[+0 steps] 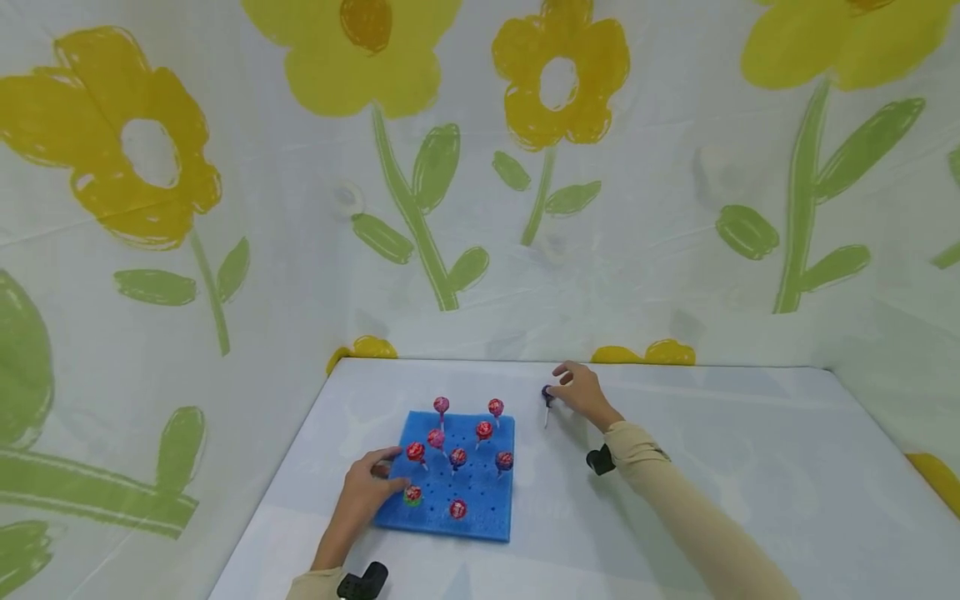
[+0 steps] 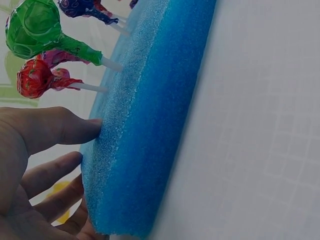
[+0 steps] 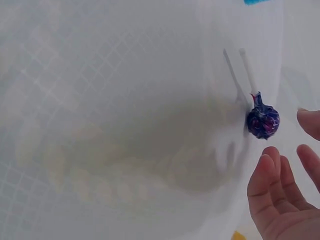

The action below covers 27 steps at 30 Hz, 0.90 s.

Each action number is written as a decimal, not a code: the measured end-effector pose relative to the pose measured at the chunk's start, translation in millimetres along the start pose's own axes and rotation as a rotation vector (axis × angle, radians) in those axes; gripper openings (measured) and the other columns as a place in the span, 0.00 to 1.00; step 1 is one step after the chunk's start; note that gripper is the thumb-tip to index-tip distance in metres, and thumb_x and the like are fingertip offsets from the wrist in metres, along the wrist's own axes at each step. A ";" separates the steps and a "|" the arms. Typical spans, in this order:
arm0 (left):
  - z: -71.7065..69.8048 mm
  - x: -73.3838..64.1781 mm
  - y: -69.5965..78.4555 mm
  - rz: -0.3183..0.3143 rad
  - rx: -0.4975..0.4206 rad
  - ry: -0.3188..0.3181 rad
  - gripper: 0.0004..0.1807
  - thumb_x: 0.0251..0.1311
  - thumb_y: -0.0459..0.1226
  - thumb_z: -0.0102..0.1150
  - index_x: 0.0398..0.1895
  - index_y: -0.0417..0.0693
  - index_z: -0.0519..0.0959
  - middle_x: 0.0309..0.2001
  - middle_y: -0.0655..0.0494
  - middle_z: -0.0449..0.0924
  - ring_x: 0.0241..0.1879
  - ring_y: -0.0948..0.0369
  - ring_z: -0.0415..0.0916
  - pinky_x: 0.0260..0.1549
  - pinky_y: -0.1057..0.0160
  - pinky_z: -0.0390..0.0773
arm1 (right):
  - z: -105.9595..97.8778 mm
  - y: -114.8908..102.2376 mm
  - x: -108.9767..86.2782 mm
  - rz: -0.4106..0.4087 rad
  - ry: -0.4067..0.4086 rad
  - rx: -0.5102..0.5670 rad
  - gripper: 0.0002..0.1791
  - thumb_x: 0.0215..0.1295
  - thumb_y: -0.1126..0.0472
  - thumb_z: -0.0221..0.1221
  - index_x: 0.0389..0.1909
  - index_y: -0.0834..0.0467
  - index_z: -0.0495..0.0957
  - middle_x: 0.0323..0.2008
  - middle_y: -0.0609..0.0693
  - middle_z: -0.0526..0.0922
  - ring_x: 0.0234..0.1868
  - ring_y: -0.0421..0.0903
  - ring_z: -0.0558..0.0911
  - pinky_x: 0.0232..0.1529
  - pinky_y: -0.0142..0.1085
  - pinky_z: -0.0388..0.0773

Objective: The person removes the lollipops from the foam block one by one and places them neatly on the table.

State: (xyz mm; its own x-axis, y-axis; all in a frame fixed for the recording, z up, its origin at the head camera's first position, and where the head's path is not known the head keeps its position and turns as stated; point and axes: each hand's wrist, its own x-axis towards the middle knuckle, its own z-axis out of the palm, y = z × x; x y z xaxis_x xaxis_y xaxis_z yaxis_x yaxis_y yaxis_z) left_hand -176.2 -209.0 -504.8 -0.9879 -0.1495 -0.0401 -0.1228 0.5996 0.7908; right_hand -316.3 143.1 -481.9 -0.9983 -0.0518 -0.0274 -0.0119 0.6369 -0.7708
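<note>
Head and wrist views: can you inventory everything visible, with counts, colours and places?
Foam block: one, blue, on the table.
Stuck lollipops: nine, red, pink, purple and green, in the foam block.
Loose lollipop: one, purple, right of the foam block.
Table: one, white, under the foam block.
Walls: three, white with yellow-green print, around the table.
Wrist cameras: two, black, one by each sleeve.
Sleeves: two, beige, lower head view.
Left hand: one, bare, touching foam block's left edge.
Right hand: one, bare, beside loose lollipop.

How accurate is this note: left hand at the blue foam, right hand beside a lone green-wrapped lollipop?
Only the colour is wrong: the right wrist view shows that the lone lollipop beside the right hand is mostly dark purple-blue, not green.
</note>
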 end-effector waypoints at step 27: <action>2.3 0.0 -1.1 -0.001 0.003 0.006 0.28 0.48 0.33 0.69 0.56 0.41 0.76 0.49 0.44 0.77 0.46 0.51 0.72 0.44 0.50 0.75 | -20.4 -29.2 -37.8 -0.176 -0.050 0.033 0.13 0.58 0.63 0.64 0.44 0.60 0.77 0.43 0.58 0.80 0.37 0.49 0.78 0.39 0.40 0.79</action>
State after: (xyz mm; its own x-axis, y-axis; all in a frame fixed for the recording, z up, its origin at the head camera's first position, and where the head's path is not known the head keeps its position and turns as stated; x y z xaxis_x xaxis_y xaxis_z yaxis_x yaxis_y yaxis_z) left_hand -176.3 -207.9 -507.0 -0.9873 -0.1546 -0.0377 -0.1244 0.6019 0.7889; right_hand -279.3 142.2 -445.4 -0.9768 -0.1992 0.0790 -0.1838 0.5889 -0.7870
